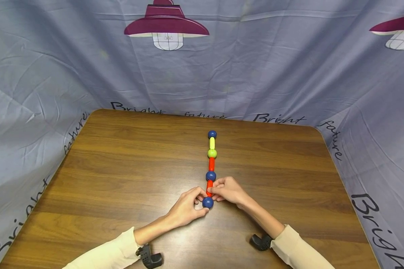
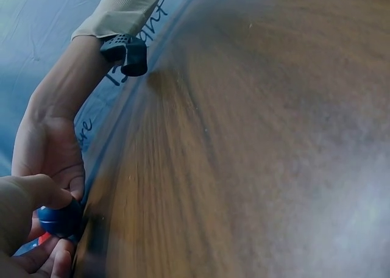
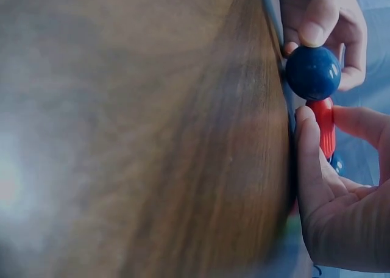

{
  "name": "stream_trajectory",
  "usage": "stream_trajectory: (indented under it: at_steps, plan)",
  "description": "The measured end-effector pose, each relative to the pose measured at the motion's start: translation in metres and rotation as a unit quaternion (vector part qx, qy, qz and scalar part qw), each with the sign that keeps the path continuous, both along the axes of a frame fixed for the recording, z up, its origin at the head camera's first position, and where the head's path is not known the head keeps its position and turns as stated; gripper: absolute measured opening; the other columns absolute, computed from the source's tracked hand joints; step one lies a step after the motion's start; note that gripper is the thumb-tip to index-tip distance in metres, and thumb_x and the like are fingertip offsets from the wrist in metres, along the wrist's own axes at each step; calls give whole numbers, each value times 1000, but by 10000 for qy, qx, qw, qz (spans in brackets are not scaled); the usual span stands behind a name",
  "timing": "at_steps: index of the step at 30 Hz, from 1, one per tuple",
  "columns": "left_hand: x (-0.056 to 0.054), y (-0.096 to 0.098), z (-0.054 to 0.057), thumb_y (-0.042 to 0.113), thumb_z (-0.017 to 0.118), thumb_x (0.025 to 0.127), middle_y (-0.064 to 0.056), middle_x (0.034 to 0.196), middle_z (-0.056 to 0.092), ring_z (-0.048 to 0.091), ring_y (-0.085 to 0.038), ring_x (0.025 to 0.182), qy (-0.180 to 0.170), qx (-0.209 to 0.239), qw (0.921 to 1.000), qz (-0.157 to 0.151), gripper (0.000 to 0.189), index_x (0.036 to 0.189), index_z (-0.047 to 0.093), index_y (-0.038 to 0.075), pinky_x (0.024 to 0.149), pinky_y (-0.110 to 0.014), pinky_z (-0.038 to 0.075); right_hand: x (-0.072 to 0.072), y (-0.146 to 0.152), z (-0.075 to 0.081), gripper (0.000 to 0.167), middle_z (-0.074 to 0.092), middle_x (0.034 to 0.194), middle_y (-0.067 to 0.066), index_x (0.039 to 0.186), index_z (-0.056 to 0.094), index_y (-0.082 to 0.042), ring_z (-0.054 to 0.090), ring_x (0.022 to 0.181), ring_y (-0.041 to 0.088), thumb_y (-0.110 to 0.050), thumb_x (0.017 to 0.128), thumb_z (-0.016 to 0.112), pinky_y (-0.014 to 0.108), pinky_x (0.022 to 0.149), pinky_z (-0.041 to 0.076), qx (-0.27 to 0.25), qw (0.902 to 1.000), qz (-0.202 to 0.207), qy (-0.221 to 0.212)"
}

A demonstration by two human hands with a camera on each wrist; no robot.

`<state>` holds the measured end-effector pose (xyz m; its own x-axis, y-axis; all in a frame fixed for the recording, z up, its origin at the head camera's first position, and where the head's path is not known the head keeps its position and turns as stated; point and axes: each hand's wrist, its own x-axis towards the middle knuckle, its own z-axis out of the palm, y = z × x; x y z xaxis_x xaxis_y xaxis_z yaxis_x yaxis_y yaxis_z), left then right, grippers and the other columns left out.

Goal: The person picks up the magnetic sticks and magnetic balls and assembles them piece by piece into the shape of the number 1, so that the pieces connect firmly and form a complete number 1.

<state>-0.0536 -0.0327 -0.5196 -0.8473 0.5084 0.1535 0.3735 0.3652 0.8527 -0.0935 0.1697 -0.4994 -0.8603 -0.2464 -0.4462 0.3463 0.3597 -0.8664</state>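
On the table a straight chain of balls and rods runs away from me. My left hand (image 1: 187,207) holds the nearest blue ball (image 1: 208,202) between thumb and fingers. With thumb and fingers my right hand (image 1: 229,190) pinches the near red rod (image 1: 209,188), which meets that ball. In the right wrist view the blue ball (image 3: 313,72) sits against the end of the red rod (image 3: 324,127). Beyond come a second blue ball (image 1: 210,176), another red rod (image 1: 211,163), a green ball (image 1: 212,153), a yellow rod (image 1: 212,143) and a far blue ball (image 1: 212,134).
The brown wooden table (image 1: 128,157) has rounded far corners. A grey-blue curtain (image 1: 222,67) with printed lamps and lettering hangs around its back and sides. Black wrist-worn devices (image 1: 150,257) sit below both sleeves.
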Motion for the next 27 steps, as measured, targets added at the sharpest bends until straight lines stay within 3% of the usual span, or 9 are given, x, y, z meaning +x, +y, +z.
stream_trajectory:
  at_steps: [12, 27]
  plan:
    - [-4, -11, -2, 5, 83, 77, 4, 97, 64, 61, -11, 87, 112, 65, 9999, 111, 33, 102, 62, 10, 74, -25, 53, -8, -13, -2, 12, 73, 82, 11, 94, 65, 5, 67, 63, 13, -5, 88, 70, 24, 59, 57, -21, 10000, 61, 55]
    - [-6, -19, 0, 4, 82, 76, 5, 93, 61, 59, -13, 84, 101, -126, 9994, 293, 33, 101, 62, 12, 72, -26, 51, -15, -23, 1, 15, 71, 73, 11, 88, 64, 4, 65, 59, 11, -8, 89, 73, 26, 58, 58, -139, 9997, 207, -26]
